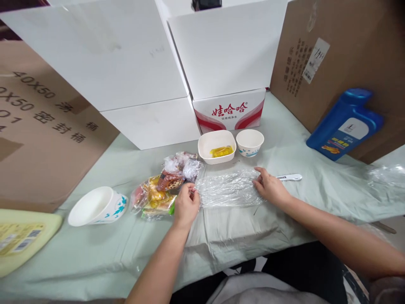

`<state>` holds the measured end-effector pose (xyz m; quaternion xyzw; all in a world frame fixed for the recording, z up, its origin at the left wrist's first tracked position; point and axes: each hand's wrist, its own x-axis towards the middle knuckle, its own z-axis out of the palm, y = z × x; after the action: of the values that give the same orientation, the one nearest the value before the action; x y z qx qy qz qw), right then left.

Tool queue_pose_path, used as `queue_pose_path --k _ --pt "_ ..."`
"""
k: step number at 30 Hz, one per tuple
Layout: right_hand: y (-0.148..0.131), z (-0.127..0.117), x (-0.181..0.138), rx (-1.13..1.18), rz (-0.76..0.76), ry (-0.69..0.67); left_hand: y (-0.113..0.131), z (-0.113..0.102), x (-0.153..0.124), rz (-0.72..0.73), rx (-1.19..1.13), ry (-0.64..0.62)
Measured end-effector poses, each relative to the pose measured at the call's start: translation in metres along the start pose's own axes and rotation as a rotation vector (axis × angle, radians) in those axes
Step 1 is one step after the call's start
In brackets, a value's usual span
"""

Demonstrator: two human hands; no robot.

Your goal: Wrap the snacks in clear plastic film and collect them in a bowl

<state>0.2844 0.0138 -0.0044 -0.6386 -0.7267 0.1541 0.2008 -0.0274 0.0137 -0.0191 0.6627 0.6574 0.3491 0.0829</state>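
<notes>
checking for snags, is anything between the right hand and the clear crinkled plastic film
Nothing visible: the right hand is at the right end of the clear crinkled plastic film. A slim white tool lies on the hand's other side.

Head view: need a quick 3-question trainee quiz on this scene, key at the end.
1. True or false: the right hand is touching the blue bottle.

2. Multiple choice: what lies inside the squarish white bowl?
A) a slim white tool
B) a yellow packet
C) a cardboard box

3. Fill in: the heap of wrapped packets lies beside the person's ____ hand.

Key:
1. False; it is at one end of the crinkled clear plastic, well apart from the bottle.
2. B
3. left; the left hand is right next to the heap.
</notes>
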Motion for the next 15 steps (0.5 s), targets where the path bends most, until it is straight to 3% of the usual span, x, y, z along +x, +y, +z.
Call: queue_pose_path --k 4,9,13,15 --pt "-0.001 0.003 0.002 -0.062 0.004 0.014 0.000 -0.001 -0.001 0.021 0.097 0.059" --pt "-0.004 0.004 0.003 -0.177 0.016 0.004 0.001 -0.002 -0.003 0.051 0.271 0.021" --pt "-0.009 0.005 0.003 -0.244 0.028 -0.028 0.010 -0.008 -0.010 0.260 0.283 0.153" --pt "-0.012 0.006 0.002 -0.274 0.025 -0.043 0.016 -0.008 -0.013 0.445 0.244 0.017"
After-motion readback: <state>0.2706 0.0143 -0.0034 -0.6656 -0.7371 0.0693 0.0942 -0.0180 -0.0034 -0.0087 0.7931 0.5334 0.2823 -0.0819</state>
